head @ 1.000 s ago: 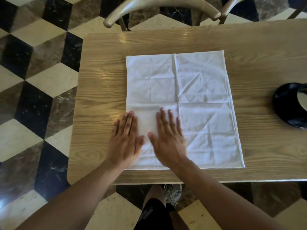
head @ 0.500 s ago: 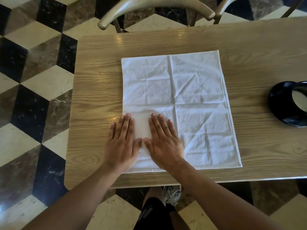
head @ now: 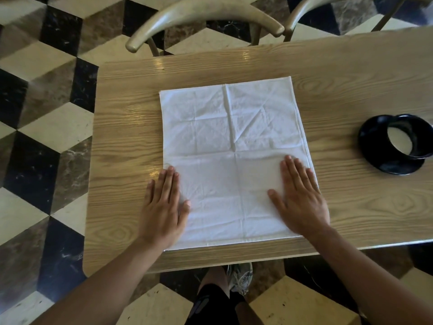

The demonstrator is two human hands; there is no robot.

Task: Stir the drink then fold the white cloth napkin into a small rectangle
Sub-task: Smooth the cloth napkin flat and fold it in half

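A white cloth napkin (head: pixel 230 146) lies spread flat on the wooden table (head: pixel 126 141), creased into quarters. My left hand (head: pixel 164 205) presses flat on its near left edge, fingers straight, partly on the wood. My right hand (head: pixel 300 198) presses flat on the near right part of the napkin, fingers straight and together. A black cup (head: pixel 407 137) holding a pale drink stands on a black saucer (head: pixel 377 158) at the table's right edge, well apart from both hands.
Two curved wooden chair backs (head: pixel 203 17) stand at the table's far side. The floor around is black, cream and brown checkered tile. My knee and shoe (head: pixel 239 275) show under the table's near edge.
My right hand has slid from beside the left hand across to the napkin's right side, smoothing the near half. My left hand shifted slightly outward to the left edge.
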